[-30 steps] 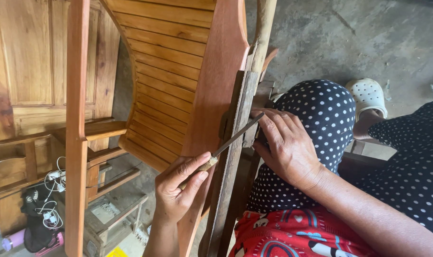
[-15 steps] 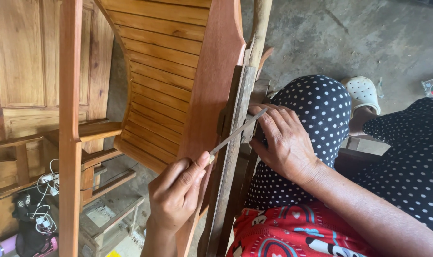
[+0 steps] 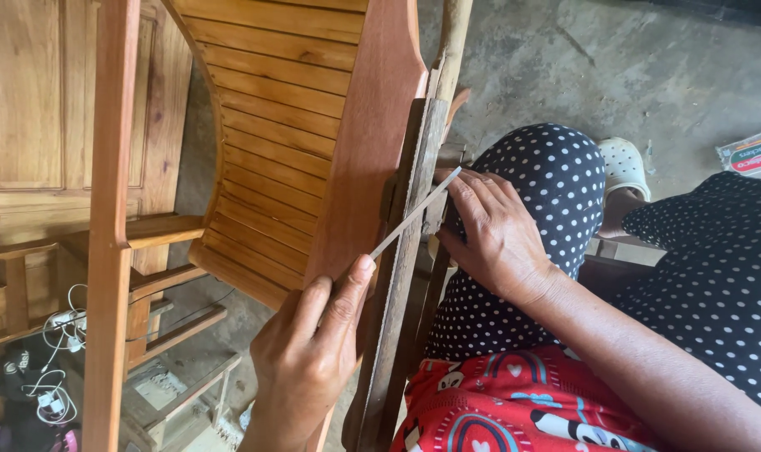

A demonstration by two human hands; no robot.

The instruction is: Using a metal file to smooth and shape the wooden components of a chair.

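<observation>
Thin grey strip (image 3: 415, 212) spans diagonally across the reddish side rail (image 3: 372, 159) of a slatted wooden chair (image 3: 271, 117). Left hand (image 3: 309, 356) pinches the strip's lower end between thumb and forefinger, fingers curled close. Right hand (image 3: 497, 238) presses fingertips on the upper end, against a worn upright post (image 3: 405, 276) just beside the rail. Open room: bare concrete floor (image 3: 564, 67) beyond (a white shoe (image 3: 625, 165) near the knee). White cables (image 3: 58, 335) lie lower left. No containers visible.
</observation>
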